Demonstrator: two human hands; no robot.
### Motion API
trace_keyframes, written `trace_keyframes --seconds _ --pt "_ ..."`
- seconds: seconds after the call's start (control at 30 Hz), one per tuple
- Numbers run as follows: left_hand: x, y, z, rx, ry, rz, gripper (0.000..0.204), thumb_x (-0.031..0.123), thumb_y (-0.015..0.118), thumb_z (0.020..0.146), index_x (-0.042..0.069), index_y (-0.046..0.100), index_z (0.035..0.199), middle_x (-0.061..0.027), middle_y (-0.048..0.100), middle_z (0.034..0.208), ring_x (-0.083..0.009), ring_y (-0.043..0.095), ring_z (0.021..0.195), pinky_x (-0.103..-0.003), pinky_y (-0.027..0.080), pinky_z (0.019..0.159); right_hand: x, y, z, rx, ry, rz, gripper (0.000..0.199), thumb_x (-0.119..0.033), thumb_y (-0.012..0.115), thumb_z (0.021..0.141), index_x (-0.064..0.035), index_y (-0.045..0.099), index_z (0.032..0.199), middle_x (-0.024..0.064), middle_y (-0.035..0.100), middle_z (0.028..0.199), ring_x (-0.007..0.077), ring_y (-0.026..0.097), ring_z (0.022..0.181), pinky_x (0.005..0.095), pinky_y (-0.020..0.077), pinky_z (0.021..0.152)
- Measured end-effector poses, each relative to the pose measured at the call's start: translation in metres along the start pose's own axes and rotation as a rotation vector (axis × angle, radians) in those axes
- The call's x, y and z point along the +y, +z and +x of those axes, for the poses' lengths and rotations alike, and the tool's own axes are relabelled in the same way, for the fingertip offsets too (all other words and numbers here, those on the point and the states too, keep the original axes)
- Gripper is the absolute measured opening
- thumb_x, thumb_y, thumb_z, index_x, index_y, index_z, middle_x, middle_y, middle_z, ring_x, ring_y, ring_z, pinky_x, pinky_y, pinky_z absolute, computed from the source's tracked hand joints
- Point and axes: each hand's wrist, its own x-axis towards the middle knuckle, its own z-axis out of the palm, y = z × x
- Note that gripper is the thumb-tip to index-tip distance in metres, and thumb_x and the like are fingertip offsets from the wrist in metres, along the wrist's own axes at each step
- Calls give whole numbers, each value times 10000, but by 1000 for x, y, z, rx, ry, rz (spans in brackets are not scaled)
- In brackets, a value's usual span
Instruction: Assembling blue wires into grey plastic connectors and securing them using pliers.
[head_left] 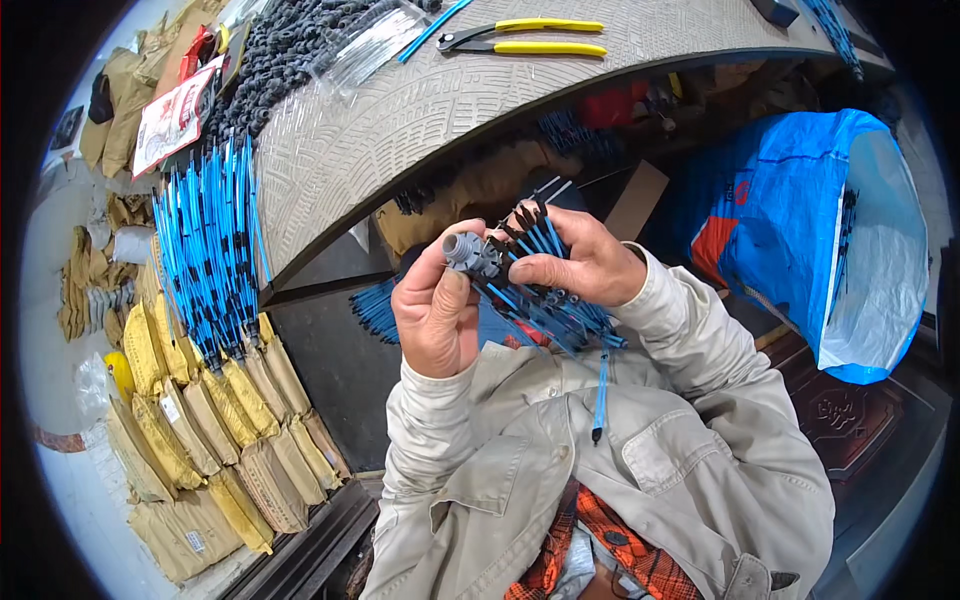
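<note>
In front of my chest, my left hand point(436, 318) pinches a grey threaded plastic fitting point(468, 252) between thumb and fingers, its round open end facing up and left. My right hand point(592, 262) is closed around a bundle of thin blue tubes with black ends point(570, 308), its thumb lying along the top. The two hands nearly meet, and the fitting sits right at the left side of the bundle. Two thin pale rods point(550, 188) stick out above my right fingers. One blue tube point(600, 395) hangs down over my jacket.
Ahead is a patterned table point(370, 140) with yellow-handled pliers point(530, 38) and a heap of dark fittings point(300, 50). Blue tubes point(208, 240) overhang its left end. Brown paper packets point(200, 420) are stacked at left. A big blue woven bag point(790, 220) gapes at right.
</note>
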Motion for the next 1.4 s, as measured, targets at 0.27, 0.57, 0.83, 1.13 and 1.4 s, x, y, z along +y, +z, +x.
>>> trace_keyframes --seconds 0.27,0.57,0.83,1.13,1.4 --pt "2 6 -3 38 42 85 360 101 595 820 -76 529 1126 -148 584 1013 -173 546 812 -235 408 791 10 2 9 -84 -344 246 239 -87 636 792 -54 507 991 38 521 956 126 453 864 266 365 801" --pt "-1 -2 -11 52 88 195 373 102 608 820 -73 508 1134 -174 546 1092 -172 551 926 -258 435 818 10 3 3 -62 -245 183 204 -124 662 791 -61 524 927 6 539 820 73 450 709 198 377 666" --pt "4 -2 -1 -27 141 152 372 131 645 787 -68 547 1086 -168 545 1028 -197 555 842 -269 441 774 4 -5 3 -98 -175 88 176 -175 680 789 -55 554 817 -41 517 652 35 394 540 144 330 513" --pt "7 -13 9 -169 59 185 347 182 675 768 -75 612 993 -141 552 927 -173 494 764 -243 396 690 19 -7 7 -196 35 346 172 -146 686 745 -43 559 798 37 555 776 119 467 670 228 379 629" --pt "11 -13 10 -171 69 191 350 189 694 755 -59 606 986 -139 549 928 -172 498 764 -240 401 690 5 -2 19 -195 -160 264 178 -159 693 738 -59 553 783 8 520 723 103 426 644 219 348 606"
